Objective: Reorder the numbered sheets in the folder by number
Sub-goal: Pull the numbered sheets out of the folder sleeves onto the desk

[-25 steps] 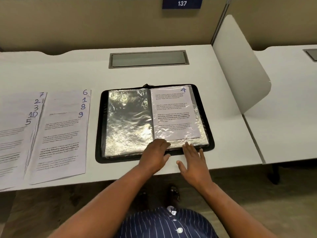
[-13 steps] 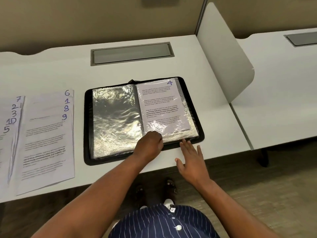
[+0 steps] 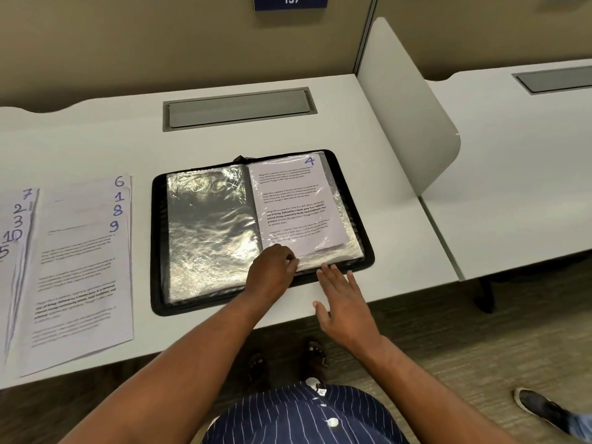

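Note:
A black folder lies open on the white desk, with clear plastic sleeves inside. Its left sleeve holds nothing; sheet 4 sits in the right one. My left hand rests at the bottom of the spine, its curled fingertips pinching the lower left corner of the right sleeve. My right hand lies flat with straight fingers, fingertips touching the folder's near edge. Left of the folder lies a fanned stack of sheets 6, 1, 8, 9, and a second stack of 7, 2, 3, 10, 5 at the frame edge.
A grey cable hatch is set into the desk behind the folder. A white divider panel stands at the desk's right edge, with a second desk beyond. Another person's shoe is on the floor at lower right.
My head has shifted, so the scene moved in the frame. My left fingertips have curled tighter on the sleeve's corner. My right hand has barely moved.

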Demonstrator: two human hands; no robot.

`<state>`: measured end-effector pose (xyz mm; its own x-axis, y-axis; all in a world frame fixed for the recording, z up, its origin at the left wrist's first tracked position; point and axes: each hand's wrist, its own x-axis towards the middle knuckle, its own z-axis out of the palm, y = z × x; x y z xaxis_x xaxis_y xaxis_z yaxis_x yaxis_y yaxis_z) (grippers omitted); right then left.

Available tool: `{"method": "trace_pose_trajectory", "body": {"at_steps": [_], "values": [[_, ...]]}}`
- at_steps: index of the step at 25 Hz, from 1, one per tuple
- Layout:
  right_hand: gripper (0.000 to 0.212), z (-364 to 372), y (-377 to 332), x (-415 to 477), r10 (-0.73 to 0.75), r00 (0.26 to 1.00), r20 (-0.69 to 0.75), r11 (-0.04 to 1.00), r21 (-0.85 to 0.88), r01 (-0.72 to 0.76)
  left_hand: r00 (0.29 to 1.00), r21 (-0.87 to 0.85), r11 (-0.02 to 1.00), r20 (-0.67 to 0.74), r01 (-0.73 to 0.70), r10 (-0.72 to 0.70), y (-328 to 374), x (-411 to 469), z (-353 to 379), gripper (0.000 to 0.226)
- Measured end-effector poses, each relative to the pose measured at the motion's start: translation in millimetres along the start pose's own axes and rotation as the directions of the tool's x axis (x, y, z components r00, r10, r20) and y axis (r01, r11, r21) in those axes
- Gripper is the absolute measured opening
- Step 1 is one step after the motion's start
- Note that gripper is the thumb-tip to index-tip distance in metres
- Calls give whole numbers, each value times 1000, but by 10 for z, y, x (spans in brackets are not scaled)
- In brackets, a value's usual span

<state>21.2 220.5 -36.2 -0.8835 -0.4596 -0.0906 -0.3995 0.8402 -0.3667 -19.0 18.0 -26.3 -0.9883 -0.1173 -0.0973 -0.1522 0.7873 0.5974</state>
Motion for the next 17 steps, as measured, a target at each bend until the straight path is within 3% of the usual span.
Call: {"method": "trace_pose_trajectory", "body": {"at_steps": [11, 17], "values": [[77, -11, -100, 578, -51, 994, 92, 995, -79, 58, 996, -50, 999, -85, -5, 0, 13, -146, 8, 18], [61, 5, -70, 514, -178, 983, -56, 980, -102, 171, 995, -66, 998, -95, 12, -18, 8, -159, 10, 19]]}}
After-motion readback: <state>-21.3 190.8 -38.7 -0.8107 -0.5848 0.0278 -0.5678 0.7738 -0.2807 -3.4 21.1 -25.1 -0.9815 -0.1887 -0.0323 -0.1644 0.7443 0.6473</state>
